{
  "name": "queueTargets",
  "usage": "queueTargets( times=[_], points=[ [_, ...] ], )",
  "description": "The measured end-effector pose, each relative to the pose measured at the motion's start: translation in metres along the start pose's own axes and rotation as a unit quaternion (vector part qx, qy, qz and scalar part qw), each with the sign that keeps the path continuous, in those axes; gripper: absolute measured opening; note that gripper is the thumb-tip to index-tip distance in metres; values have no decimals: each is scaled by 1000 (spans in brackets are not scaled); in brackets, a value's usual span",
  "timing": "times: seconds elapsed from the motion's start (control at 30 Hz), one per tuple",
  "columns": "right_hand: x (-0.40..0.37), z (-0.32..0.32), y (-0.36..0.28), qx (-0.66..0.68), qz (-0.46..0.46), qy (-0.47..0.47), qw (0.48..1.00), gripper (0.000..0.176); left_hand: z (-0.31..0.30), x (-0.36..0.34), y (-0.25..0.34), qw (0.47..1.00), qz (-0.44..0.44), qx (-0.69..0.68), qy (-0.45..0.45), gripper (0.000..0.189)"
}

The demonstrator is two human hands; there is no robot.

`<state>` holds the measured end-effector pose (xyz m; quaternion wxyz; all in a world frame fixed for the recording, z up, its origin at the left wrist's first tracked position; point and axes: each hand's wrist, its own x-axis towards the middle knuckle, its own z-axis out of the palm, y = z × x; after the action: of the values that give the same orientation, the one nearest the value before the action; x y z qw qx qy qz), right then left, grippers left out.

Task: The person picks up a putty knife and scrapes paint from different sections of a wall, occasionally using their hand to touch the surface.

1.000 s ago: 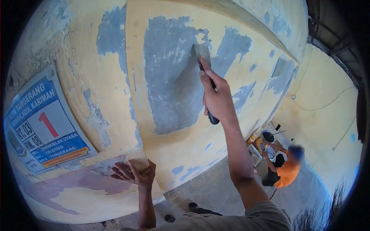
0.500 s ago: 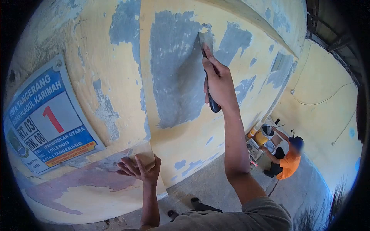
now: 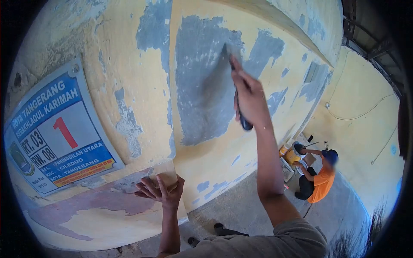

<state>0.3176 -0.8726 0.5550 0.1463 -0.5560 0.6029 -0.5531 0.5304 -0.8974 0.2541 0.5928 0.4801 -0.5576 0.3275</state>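
Note:
My right hand (image 3: 252,101) is wrapped round the black handle of a putty knife (image 3: 233,50). Its metal blade lies against a grey bare patch (image 3: 200,86) in the peeling cream wall (image 3: 206,161). Hand and blade are slightly blurred. Lower left, my left hand (image 3: 162,191) rests at the projecting wall corner, fingers spread to the left and thumb apart on the right. A pale beige surface shows between thumb and fingers.
A blue and white address sign (image 3: 64,133) is fixed to the wall at left. On the floor at right, a person in an orange shirt (image 3: 322,182) crouches by a yellow bucket (image 3: 294,155). A cable (image 3: 350,116) hangs on the far wall.
The putty knife and my right hand have moved slightly down and right. The view has shifted, so the wall and sign appear further right. The crouching person's arm has reached to the bucket.

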Motion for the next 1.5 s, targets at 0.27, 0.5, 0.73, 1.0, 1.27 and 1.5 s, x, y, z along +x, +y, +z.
queueTargets(
  times=[0.27,0.5,0.73,1.0,1.27,1.5],
  points=[
    [3,-9,0,-11,-51,10,999,44,-3,7,4,1000,14,8,8,86],
    [19,-25,-25,-21,-54,-6,998,41,-4,2,4,1000,-4,6,-10,87],
    [29,-24,-36,-28,-74,-3,997,42,-2,-2,-1,1000,-3,-4,-12,87],
    [18,-19,-21,-25,-75,-7,997,43,-7,4,1,1000,18,-8,-12,88],
    [-14,-15,6,34,25,-13,999,43,-7,-1,-2,1000,11,-13,-16,88],
    [-14,-14,19,79,36,21,996,43,-8,-9,-5,998,46,14,-29,86]
  ],
)
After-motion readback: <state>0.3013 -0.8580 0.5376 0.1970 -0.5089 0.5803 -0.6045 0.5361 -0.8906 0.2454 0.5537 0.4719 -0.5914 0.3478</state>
